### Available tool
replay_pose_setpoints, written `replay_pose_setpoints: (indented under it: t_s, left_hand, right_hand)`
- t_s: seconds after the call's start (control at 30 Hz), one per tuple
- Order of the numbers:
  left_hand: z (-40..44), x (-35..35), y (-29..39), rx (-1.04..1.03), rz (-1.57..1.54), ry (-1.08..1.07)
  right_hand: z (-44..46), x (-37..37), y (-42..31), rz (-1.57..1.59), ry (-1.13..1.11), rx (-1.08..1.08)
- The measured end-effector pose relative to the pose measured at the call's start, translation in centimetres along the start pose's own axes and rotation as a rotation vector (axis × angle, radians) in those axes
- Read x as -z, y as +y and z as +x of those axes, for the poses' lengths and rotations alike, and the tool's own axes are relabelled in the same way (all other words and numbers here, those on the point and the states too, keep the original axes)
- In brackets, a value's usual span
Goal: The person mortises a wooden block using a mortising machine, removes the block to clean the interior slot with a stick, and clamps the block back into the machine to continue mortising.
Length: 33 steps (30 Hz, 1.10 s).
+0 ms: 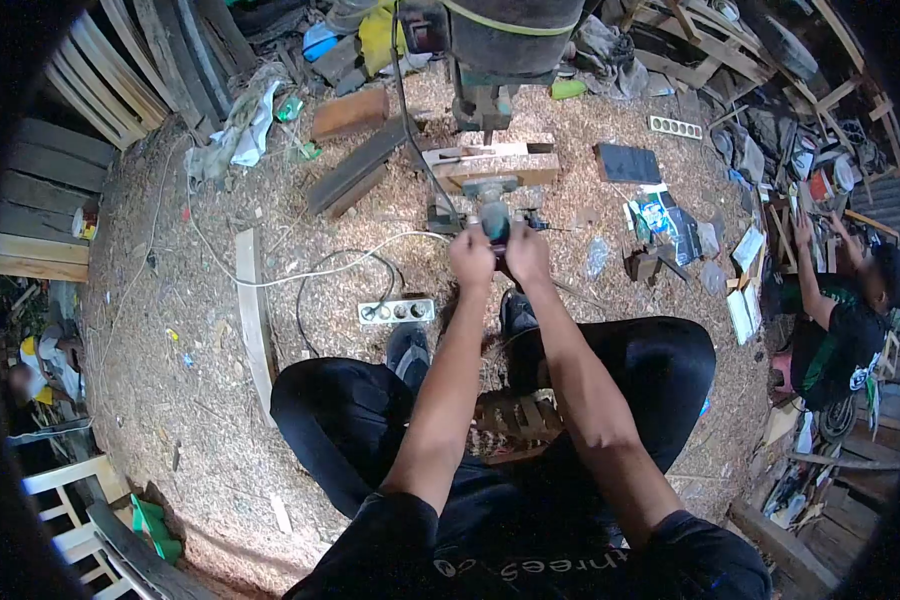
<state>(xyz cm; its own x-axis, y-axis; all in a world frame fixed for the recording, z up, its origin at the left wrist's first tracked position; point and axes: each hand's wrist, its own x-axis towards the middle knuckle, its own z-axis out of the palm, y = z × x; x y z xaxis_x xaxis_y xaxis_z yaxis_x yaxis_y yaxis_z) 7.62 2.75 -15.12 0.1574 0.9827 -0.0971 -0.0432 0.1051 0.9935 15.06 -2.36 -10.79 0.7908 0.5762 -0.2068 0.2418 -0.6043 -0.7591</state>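
My left hand [472, 262] and my right hand [527, 258] are side by side at the near end of a vise [490, 190] under an upright drilling machine [510, 55]. Both are closed on the vise handle [498, 250], which the fingers mostly cover. Just beyond, a rounded greenish metal part [495, 218] sticks up between my hands. A pale wooden block [505, 172] lies crosswise in the vise, below the machine's bit [488, 130]. What the fingertips do on the far side is hidden.
Wood shavings cover the floor. A power strip [397, 311] and cables lie left of my feet, near a long board [253, 315]. Dark beams [360, 170] rest left of the machine; a black slab [627, 163] lies right. Another person [835, 310] sits at far right.
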Motion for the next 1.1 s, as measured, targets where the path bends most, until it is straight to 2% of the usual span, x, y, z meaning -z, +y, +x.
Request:
replay_pose_setpoints:
  t_s: [0.03, 0.13, 0.27, 0.3, 0.43, 0.53, 0.57, 0.67, 0.7, 0.77, 0.8, 0.87, 0.9, 0.93, 1.0, 1.03, 1.07, 1.1]
  left_hand:
    - [0.4, 0.7, -0.8, 0.048, -0.152, 0.009]
    - [0.3, 1.6, -0.9, 0.127, -0.097, -0.028]
    - [-0.3, 1.3, 4.1, -0.091, 0.457, -0.153]
    - [-0.2, 0.8, 5.2, -0.078, 0.511, -0.228]
    - [0.5, 0.2, 4.4, -0.100, 0.676, -0.212]
    - [1.0, -0.2, 3.8, -0.040, 0.677, -0.187]
    - [1.0, -0.1, 3.2, -0.021, 0.629, -0.174]
    - [1.0, -0.1, 1.5, -0.042, 0.546, -0.129]
    - [1.0, -0.3, 1.3, -0.096, 0.489, -0.072]
    - [0.9, 0.7, 0.3, -0.015, 0.298, -0.088]
    - [1.2, 1.0, 0.2, 0.018, 0.203, -0.103]
    - [1.5, 0.8, -2.5, 0.046, -0.058, -0.002]
    - [1.9, 0.9, -3.9, 0.096, -0.202, 0.014]
    - [2.2, 1.0, -4.4, 0.141, -0.345, 0.025]
    - [2.3, 1.2, -4.4, 0.075, -0.156, -0.002]
    - [2.0, 1.4, -3.8, 0.048, -0.037, -0.031]
    - [2.1, 1.6, -3.1, 0.016, 0.078, -0.058]
    - [1.4, 1.9, 0.9, -0.097, 0.411, -0.149]
  right_hand:
    - [-0.1, -0.4, -0.4, -0.158, -0.010, 0.043]
    - [-0.3, -0.5, -1.1, -0.166, -0.035, 0.043]
    - [-0.6, -0.3, -1.3, -0.123, 0.036, 0.025]
    - [-0.6, -0.4, -1.2, -0.102, 0.029, -0.002]
    - [-0.6, -0.3, -1.2, -0.140, 0.036, 0.027]
    - [-0.4, -0.5, 0.0, -0.126, 0.071, 0.113]
    - [0.3, 0.2, 1.0, -0.069, -0.023, 0.072]
    - [1.1, 0.1, 5.6, 0.381, -0.148, -0.088]
    - [0.3, 0.7, 3.3, 0.283, -0.135, -0.103]
    - [1.9, -1.2, 5.0, 0.046, -0.083, 0.049]
    - [0.6, 0.0, 1.8, -0.066, -0.026, 0.144]
    - [-1.3, 0.9, -1.8, -0.193, 0.034, 0.141]
    - [-1.6, 1.0, -3.0, -0.221, -0.009, 0.044]
    - [-1.6, 0.8, -3.0, -0.268, -0.030, 0.061]
    - [-0.9, 0.2, -2.9, -0.359, -0.073, 0.108]
    - [-0.5, -0.3, -1.8, -0.336, -0.028, 0.239]
    - [-0.1, -0.2, -0.4, -0.197, -0.033, 0.235]
    - [-0.3, 0.9, -0.4, -0.059, -0.037, 0.228]
